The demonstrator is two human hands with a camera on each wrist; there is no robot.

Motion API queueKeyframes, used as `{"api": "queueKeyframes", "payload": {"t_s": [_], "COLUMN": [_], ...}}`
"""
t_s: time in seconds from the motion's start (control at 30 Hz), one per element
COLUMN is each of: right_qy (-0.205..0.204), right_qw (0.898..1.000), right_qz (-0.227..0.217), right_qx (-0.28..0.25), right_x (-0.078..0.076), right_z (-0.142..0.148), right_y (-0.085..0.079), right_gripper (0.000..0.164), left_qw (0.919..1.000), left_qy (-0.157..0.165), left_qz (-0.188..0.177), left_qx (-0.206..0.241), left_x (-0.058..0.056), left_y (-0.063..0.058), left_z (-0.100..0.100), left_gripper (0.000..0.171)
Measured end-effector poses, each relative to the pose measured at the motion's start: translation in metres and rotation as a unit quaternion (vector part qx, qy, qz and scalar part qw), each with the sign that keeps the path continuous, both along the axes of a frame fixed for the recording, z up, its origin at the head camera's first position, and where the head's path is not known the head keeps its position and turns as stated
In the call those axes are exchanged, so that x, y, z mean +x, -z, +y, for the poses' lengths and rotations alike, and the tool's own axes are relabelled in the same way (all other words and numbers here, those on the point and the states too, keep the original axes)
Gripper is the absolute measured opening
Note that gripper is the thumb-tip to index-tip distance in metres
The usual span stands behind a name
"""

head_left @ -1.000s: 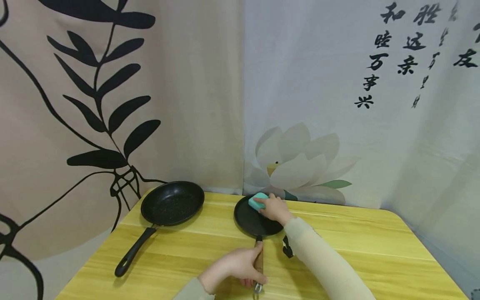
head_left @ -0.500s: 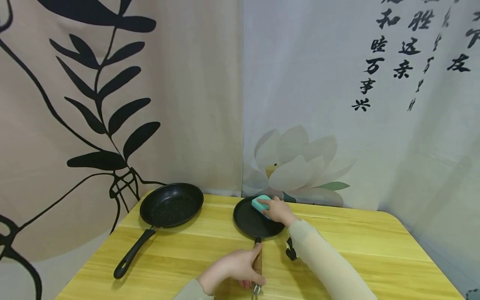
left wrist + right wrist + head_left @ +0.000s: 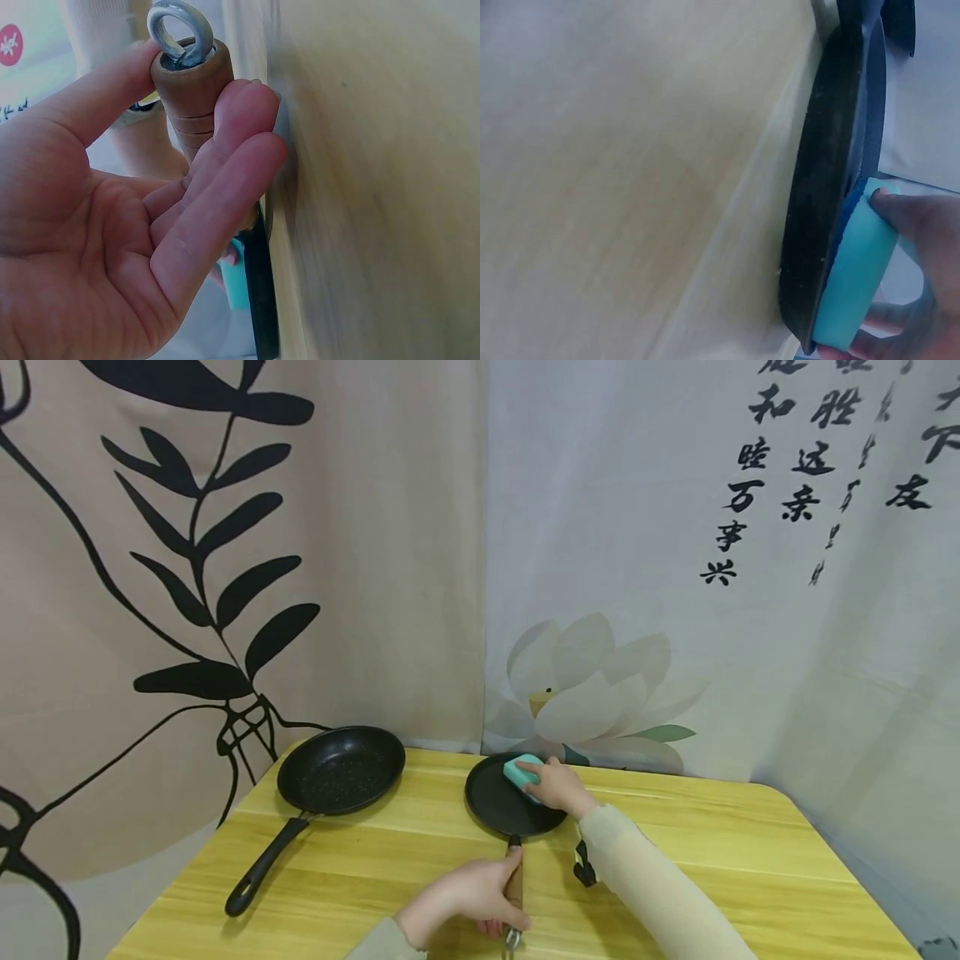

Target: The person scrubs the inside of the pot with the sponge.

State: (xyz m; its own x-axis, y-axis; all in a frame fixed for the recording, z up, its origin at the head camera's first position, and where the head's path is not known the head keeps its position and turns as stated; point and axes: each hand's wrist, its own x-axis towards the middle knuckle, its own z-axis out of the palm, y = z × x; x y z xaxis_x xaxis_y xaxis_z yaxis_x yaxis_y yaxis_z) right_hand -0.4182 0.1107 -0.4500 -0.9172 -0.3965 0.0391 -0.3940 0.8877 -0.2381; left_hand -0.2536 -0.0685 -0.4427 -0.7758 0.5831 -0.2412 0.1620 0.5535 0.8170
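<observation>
A small flat black frying pan (image 3: 498, 802) lies on the table, its brown wooden handle (image 3: 514, 887) pointing toward me. My left hand (image 3: 480, 892) grips that handle, thumb on one side and fingers on the other. In the left wrist view the metal hanging ring (image 3: 180, 34) sticks out of the handle's end, beyond my left hand (image 3: 97, 217). My right hand (image 3: 561, 787) holds a teal sponge (image 3: 522, 774) against the pan's cooking surface, toward its far side. The right wrist view shows the sponge's dark blue scouring layer (image 3: 845, 225) touching the pan, with my fingertips around the teal part.
A larger black frying pan (image 3: 341, 772) sits at the table's back left, its black handle (image 3: 264, 868) angled toward the front left. A small black object (image 3: 584, 865) shows beside my right sleeve. Behind the wooden table (image 3: 712, 843) hangs a printed curtain (image 3: 405, 568).
The sponge in my right hand has shifted slightly right and nearer to me on the small pan. My left hand keeps its grip on the handle. The head view has tilted a little.
</observation>
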Motion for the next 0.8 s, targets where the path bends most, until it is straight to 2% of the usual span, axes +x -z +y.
{"api": "queueKeyframes", "payload": {"t_s": [0.3, 0.4, 0.47, 0.6, 0.67, 0.73, 0.8], "right_qy": [-0.01, -0.012, -0.014, -0.019, -0.022, -0.025, -0.029], "right_qw": [1.0, 1.0, 1.0, 1.0, 0.999, 0.999, 0.999], "right_qz": [-0.002, -0.009, -0.013, -0.012, -0.013, -0.012, -0.012], "right_qx": [-0.006, -0.013, -0.016, -0.02, -0.021, -0.023, -0.024], "right_x": [0.01, 0.013, 0.016, 0.022, 0.024, 0.025, 0.026], "right_z": [0.003, 0.004, 0.004, 0.005, 0.006, 0.007, 0.007], "right_y": [-0.002, -0.002, -0.003, -0.003, -0.004, -0.004, -0.004], "right_gripper": [0.051, 0.051, 0.051, 0.051, 0.052, 0.052, 0.052], "left_qw": [0.9999, 0.9999, 0.9996, 0.9982, 0.9972, 0.9981, 0.999], "left_qy": [0.003, 0.011, 0.025, 0.055, 0.057, 0.055, 0.042], "left_qz": [0.013, 0.013, 0.005, -0.017, -0.027, -0.015, -0.012], "left_qx": [-0.005, -0.004, -0.007, 0.02, 0.04, 0.023, 0.014], "left_x": [0.001, -0.004, -0.016, -0.052, -0.061, -0.055, -0.04], "left_y": [-0.001, 0.006, 0.025, 0.082, 0.097, 0.087, 0.062], "left_z": [0.001, 0.0, -0.002, -0.007, -0.008, -0.007, -0.005], "left_gripper": [0.093, 0.096, 0.103, 0.115, 0.118, 0.115, 0.111]}}
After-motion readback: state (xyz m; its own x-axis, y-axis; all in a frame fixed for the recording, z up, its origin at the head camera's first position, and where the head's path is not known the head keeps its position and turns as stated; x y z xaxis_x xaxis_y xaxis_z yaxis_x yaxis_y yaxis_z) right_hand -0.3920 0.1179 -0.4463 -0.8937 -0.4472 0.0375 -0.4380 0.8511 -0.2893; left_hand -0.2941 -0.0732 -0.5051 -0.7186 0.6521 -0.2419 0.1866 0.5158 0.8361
